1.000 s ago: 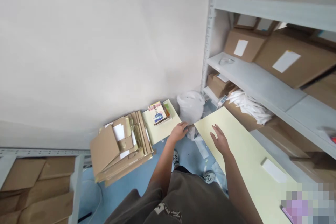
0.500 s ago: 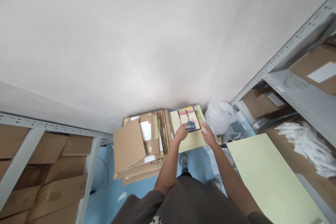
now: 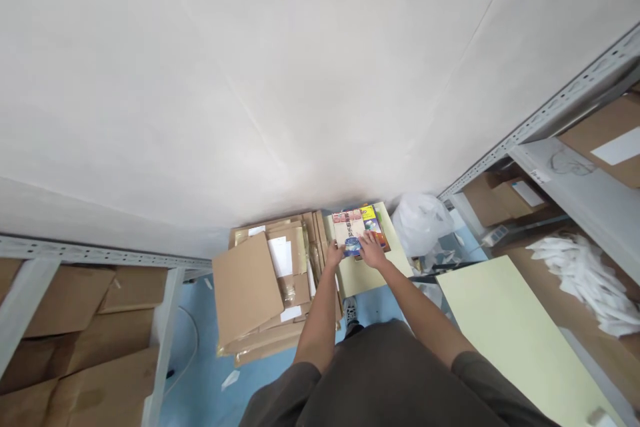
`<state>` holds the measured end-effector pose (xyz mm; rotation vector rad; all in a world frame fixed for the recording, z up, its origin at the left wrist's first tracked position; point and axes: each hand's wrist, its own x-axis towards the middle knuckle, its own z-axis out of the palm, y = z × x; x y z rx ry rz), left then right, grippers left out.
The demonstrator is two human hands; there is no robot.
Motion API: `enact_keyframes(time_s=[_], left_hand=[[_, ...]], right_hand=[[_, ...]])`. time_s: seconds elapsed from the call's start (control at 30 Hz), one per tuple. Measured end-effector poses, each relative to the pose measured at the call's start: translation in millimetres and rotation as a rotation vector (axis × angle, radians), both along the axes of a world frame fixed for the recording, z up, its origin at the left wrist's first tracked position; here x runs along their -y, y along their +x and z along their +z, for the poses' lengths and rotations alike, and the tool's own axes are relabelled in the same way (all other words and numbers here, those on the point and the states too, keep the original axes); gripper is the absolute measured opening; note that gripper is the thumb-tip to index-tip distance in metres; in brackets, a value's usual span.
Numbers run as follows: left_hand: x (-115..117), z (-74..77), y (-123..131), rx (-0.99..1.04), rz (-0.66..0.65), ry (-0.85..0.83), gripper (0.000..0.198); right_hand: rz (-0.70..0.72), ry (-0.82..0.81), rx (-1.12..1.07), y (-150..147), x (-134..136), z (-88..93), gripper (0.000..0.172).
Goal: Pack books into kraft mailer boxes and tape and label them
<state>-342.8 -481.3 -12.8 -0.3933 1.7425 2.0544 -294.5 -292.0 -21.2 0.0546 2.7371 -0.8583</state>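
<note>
A pale-covered book [image 3: 347, 225] with dark characters and a blue patch near its bottom lies shifted to the left over a yellow and purple book [image 3: 371, 217]. My left hand [image 3: 335, 254] is closed on the pale book's lower left edge. At its lower right edge, my right hand [image 3: 372, 251] grips it with the fingers bent over the cover and covers part of the book beneath. Both books rest on a pale yellow tabletop [image 3: 367, 278] against the wall.
Flattened cardboard [image 3: 247, 283] is piled left of the tabletop. A white plastic bag [image 3: 421, 223] stands on its right. Another pale yellow panel [image 3: 520, 340] lies nearer on the right. Metal shelves [image 3: 167, 327] with cardboard boxes flank both sides; a pile of white items [image 3: 585, 273] sits on the right one.
The pale book has slid left, uncovering the yellow and purple book below. My left hand has moved to its lower left edge, and my right hand has moved left onto it.
</note>
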Motion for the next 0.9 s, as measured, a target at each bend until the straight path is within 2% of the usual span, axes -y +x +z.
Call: enact_keyframes(time_s=[0.1, 0.2, 0.27, 0.33, 0.47, 0.57, 0.67, 0.77, 0.9], left_hand=[[-2, 11.7, 0, 0.07, 0.056, -0.043, 0.048], [-12, 30.0, 4, 0.04, -0.035, 0.057, 0.06], [-24, 44.5, 8, 0.034, -0.136, 0.115, 0.067], [-40, 60.0, 12, 0.037, -0.253, 0.141, 0.07], [-81, 90.8, 25, 0.0, -0.487, 0.145, 0.072], [-119, 110.2, 40, -0.028, -0.66, 0.149, 0.08], [-165, 124.7, 65, -0.033, -0.84, 0.164, 0.086], [-219, 133.3, 105, -0.046, -0.978, 0.206, 0.087], [-293, 135.3, 172, -0.025, -1.107, 0.226, 0.086]], right_hand=[[-0.246, -0.275, -0.078, 8, -14, 4.0, 0.068], [-0.527, -0.646, -0.119, 22, -38, 13.8, 0.081], [-0.647, -0.85, -0.104, 32, -57, 26.3, 0.087], [-0.717, -0.965, -0.099, 46, -77, 43.3, 0.085], [-0.812, -1.076, -0.186, 88, -119, 82.7, 0.069], [-0.883, -1.125, -0.28, 138, -150, 108.5, 0.062], [-0.955, -1.121, -0.365, 200, -179, 127.5, 0.062], [-1.046, -1.113, -0.436, 271, -207, 140.8, 0.062], [-1.147, -1.173, -0.51, 370, -239, 151.6, 0.062]])
